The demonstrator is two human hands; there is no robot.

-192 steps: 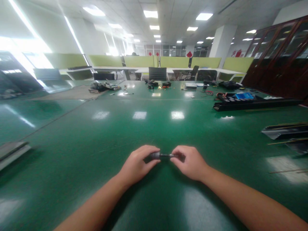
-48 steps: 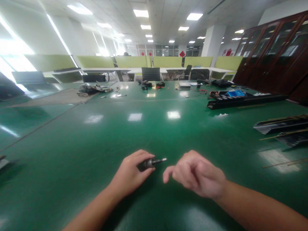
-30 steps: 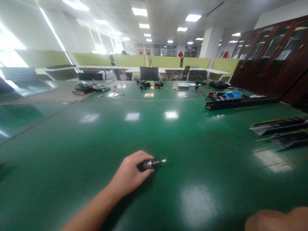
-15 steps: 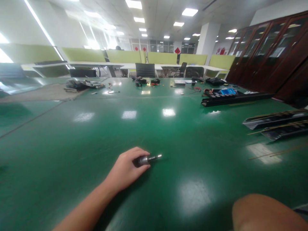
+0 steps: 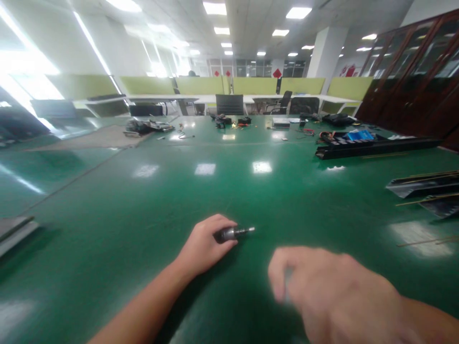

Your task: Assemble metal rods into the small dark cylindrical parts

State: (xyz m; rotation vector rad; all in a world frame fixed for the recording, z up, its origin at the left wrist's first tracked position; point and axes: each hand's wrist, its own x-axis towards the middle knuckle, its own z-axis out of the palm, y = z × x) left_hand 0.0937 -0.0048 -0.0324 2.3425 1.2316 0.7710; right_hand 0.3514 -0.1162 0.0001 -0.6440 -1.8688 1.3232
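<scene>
My left hand [image 5: 206, 243] is wrapped round what looks like an electric screwdriver [image 5: 230, 233], lying level at the table top. Its dark body is mostly hidden in my palm; a grey collar and a thin shaft with a silver tip point right. Closer to the camera, my right hand [image 5: 333, 286] is raised over the green table [image 5: 150, 205], blurred by motion. Its fingers are curled in, with a faint pale patch near the fingertips. What they hold, if anything, I cannot make out.
Black metal channels [image 5: 376, 149] with a blue item lie at the back right, and more channels [image 5: 419, 186] with thin rods at the right edge. A grey flat object [image 5: 17, 234] is at the left edge. Tools and cables [image 5: 224, 120] lie along the far side.
My right hand has come into view from the lower right, where only part of the arm showed before. The view has turned left; my left hand keeps its hold on the screwdriver.
</scene>
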